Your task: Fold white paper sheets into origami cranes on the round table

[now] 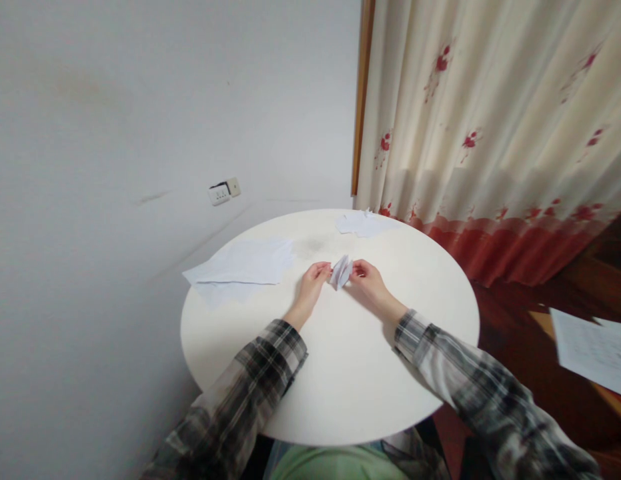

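A small piece of folded white paper (341,272) with several layered flaps stands between my two hands, over the middle of the round table. My left hand (313,281) pinches its left side between thumb and fingers. On the other side, my right hand (369,279) has its fingertips closed on the paper's right edge. The flaps fan apart a little, and their exact shape is too small to make out.
The round white table (335,373) stands against the wall. Stacked white sheets (245,261) lie at its left, and more paper pieces (363,225) at the back. A wall socket (219,194) is at the left, a curtain (470,167) behind, and printed sheets (593,350) at the right.
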Available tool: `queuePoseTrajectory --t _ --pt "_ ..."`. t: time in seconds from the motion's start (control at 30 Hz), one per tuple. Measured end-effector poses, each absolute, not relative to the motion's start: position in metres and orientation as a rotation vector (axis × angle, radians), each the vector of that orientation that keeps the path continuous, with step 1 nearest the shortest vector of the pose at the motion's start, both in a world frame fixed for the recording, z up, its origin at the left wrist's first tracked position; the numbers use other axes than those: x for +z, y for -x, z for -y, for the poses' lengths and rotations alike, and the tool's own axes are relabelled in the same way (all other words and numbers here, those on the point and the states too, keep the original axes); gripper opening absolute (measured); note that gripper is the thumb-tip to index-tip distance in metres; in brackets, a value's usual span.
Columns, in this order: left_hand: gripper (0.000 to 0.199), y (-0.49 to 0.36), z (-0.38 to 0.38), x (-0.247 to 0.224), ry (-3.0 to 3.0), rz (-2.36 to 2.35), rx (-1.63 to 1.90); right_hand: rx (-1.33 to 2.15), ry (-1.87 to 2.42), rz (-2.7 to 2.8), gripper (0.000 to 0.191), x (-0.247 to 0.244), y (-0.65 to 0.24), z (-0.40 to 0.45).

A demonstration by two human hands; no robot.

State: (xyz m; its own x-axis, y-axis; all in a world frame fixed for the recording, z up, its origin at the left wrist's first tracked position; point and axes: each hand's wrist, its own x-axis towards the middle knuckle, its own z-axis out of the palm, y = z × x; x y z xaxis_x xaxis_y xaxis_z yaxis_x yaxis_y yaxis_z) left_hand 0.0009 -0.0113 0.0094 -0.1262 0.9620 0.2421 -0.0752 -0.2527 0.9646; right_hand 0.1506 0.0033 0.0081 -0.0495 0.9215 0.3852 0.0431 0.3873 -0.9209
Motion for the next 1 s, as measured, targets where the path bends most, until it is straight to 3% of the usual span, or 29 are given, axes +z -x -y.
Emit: queuePoseTrajectory --t 0.33,0.53,0.8,1.0 --pt "0.035 -0.003 0.002 -0.002 -1.432 -1.137 1.529 1.021 0.845 1.436 0.023 0.009 -0.148 -0.001" --pt "0.029 -0.001 -0.001 -0.003 -1.402 -1.198 1.612 0.996 0.813 1.429 0.019 0.010 -0.152 -0.001" --pt "0.014 -0.002 0.004 0.001 -1.437 -1.193 1.481 0.896 0.854 1.438 0.031 0.016 -0.156 0.001" --pt "0.019 -0.003 0.001 -0.004 -1.469 -1.146 1.409 0.925 0.884 1.462 0.020 0.014 -0.152 0.002"
